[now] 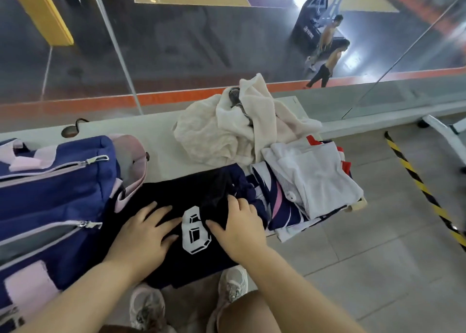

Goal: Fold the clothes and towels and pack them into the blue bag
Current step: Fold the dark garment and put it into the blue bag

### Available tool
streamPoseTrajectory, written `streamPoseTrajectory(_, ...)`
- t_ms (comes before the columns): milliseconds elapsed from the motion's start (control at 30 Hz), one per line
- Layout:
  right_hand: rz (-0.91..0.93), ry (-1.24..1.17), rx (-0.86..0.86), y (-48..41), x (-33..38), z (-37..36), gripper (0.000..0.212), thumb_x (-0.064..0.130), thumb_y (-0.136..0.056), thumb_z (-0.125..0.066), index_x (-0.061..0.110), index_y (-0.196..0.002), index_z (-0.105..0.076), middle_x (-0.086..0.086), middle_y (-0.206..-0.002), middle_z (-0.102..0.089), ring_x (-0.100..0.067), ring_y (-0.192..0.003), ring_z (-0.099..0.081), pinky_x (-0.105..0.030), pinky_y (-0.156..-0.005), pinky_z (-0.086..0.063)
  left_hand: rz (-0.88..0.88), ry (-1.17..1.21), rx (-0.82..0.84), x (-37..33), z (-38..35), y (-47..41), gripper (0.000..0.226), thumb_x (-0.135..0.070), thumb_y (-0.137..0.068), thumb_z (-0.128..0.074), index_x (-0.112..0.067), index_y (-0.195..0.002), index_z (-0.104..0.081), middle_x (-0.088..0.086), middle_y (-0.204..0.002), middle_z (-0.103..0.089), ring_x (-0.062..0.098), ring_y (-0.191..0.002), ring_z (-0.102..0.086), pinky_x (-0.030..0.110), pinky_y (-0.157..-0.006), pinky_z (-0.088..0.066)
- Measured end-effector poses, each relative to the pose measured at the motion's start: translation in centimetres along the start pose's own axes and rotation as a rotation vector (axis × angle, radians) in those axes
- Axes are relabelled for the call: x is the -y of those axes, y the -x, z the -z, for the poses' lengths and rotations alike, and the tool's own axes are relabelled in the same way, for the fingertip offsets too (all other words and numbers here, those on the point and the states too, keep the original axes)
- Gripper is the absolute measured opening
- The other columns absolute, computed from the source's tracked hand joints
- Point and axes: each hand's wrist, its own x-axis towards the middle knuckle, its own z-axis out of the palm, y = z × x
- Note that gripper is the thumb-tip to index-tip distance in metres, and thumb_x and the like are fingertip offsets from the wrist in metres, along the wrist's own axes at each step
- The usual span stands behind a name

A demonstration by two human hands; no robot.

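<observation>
Navy jersey (176, 188) with a white printed numeral 6 (195, 231) lay spread on the white bench (151, 130), its near edge hanging over the bench front. The left hand (143, 234) rested flat on the jersey just left of the numeral, fingers straight and spread, grasping nothing. The right hand (239, 229) lay on the jersey just right of the numeral, on a fold of dark cloth that overlapped the numeral's top; its fingers were bent over that fold, and whether they pinched it could not be told. Touching the jersey's left edge stood the blue bag (50, 194), trimmed in pink. Just right of the jersey sat a stack of white and navy garments (310, 181). Beyond the jersey lay crumpled cream towels (227, 130).
</observation>
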Motion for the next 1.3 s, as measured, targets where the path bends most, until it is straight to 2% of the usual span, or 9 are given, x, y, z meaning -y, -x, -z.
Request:
streamPoseTrajectory(167, -0.105, -0.040, -0.007, -0.9, 0.4, 1.2, 0.110, 0.069, -0.073, -0.058, 0.015, -0.149, -0.001, -0.016, -0.155, -0.002, -0.037, -0.140, -0.005, -0.044, -0.115, -0.012, 0.049, 0.039, 0.016, 0.2, 0.9, 0.1, 0.045, -0.052, -0.074, -0.039, -0.035, -0.101, -0.072, -0.003, -0.112, -0.068, 0.034, -0.103, -0.061, 0.048, -0.078, -0.055)
streamPoseTrajectory(300, -0.155, -0.051, 0.141, -3.0, 0.4, 2.5, 0.131, 0.067, -0.063, -0.070, 0.005, -0.148, 0.007, -0.021, -0.153, -0.013, -0.037, -0.141, -0.012, -0.045, -0.113, -0.019, 0.077, 0.087, 0.019, 0.1, 1.5, -0.4, 0.036, -0.047, -0.076, -0.061, -0.038, -0.110, -0.067, -0.006, -0.123, -0.061, 0.033, -0.113, -0.050, 0.047, -0.093, -0.046)
streamPoseTrajectory(400, -0.211, -0.211, 0.235, -4.4, 0.9, 2.4, 0.118, 0.051, -0.059, -0.082, 0.000, -0.141, -0.014, -0.019, -0.140, -0.039, -0.033, -0.129, -0.037, -0.042, -0.105, -0.038, 0.041, 0.090, 0.036, 0.1, 1.7, -0.9, 0.041, -0.045, -0.078, -0.065, -0.039, -0.118, -0.062, -0.006, -0.130, -0.055, 0.031, -0.116, -0.044, 0.045, -0.098, -0.041)
streamPoseTrajectory(567, -0.270, -0.392, 0.339, -5.1, 0.8, 1.7, 0.046, 0.034, -0.056, -0.086, 0.007, -0.089, -0.066, -0.011, -0.085, -0.071, -0.024, -0.075, -0.068, -0.035, -0.067, -0.058, 0.022, 0.072, 0.023, 0.4, 1.4, -1.1, 0.045, -0.045, -0.075, -0.069, -0.037, -0.118, -0.063, -0.005, -0.127, -0.056, 0.032, -0.113, -0.046, 0.045, -0.095, -0.043)
streamPoseTrajectory(700, -0.289, -0.245, 0.284, -5.2, 1.3, 0.8, 0.047, 0.048, -0.046, -0.077, 0.021, -0.082, -0.062, -0.006, -0.084, -0.068, -0.028, -0.083, -0.064, -0.042, -0.077, -0.054, -0.032, -0.035, -0.039, 0.8, 0.6, -1.0, 0.038, -0.045, -0.060, -0.074, -0.030, -0.095, -0.073, -0.001, -0.101, -0.069, 0.032, -0.087, -0.061, 0.044, -0.065, -0.056)
streamPoseTrajectory(867, -0.161, -0.134, 0.173, -5.4, 1.1, 1.7, 0.042, 0.041, -0.058, -0.068, 0.023, -0.092, -0.053, -0.002, -0.082, -0.064, -0.026, -0.077, -0.062, -0.043, -0.073, -0.054, -0.078, -0.074, -0.106, 0.5, 0.5, -0.9, 0.048, -0.055, -0.072, -0.040, -0.027, -0.092, -0.074, -0.003, -0.098, -0.071, 0.029, -0.086, -0.066, 0.039, -0.062, -0.058)
streamPoseTrajectory(1100, 0.084, 0.316, -0.113, -7.1, 1.8, 5.9, 0.037, 0.021, -0.077, -0.063, 0.019, -0.104, -0.037, 0.003, -0.077, -0.053, -0.025, -0.069, -0.053, -0.045, -0.084, -0.037, -0.178, -0.098, -0.113, 0.3, 1.7, -1.1, 0.054, -0.062, -0.073, -0.036, -0.032, -0.102, -0.071, -0.001, -0.119, -0.065, 0.026, -0.116, -0.041, 0.043, -0.085, -0.051)
streamPoseTrajectory(1233, 0.124, 0.479, -0.204, -7.1, 2.9, 6.5, 0.048, 0.013, -0.077, -0.064, 0.015, -0.119, -0.041, -0.004, -0.100, -0.062, -0.030, -0.096, -0.058, -0.053, -0.094, -0.036, -0.156, -0.079, 0.143, 0.6, 2.2, -1.1, 0.068, -0.062, -0.083, -0.039, -0.035, -0.144, -0.027, 0.000, -0.155, -0.011, 0.029, -0.141, -0.005, 0.044, -0.115, -0.023)
streamPoseTrajectory(1300, 0.125, 0.558, -0.309, -6.6, 3.6, 5.3, 0.043, 0.008, -0.074, -0.066, 0.012, -0.115, -0.051, -0.006, -0.095, -0.062, -0.031, -0.091, -0.058, -0.054, -0.089, -0.039, -0.153, -0.085, 0.177, 0.6, 1.5, -0.9, 0.069, -0.049, -0.086, -0.053, -0.033, -0.146, -0.023, 0.000, -0.155, -0.006, 0.033, -0.142, -0.010, 0.041, -0.114, -0.025)
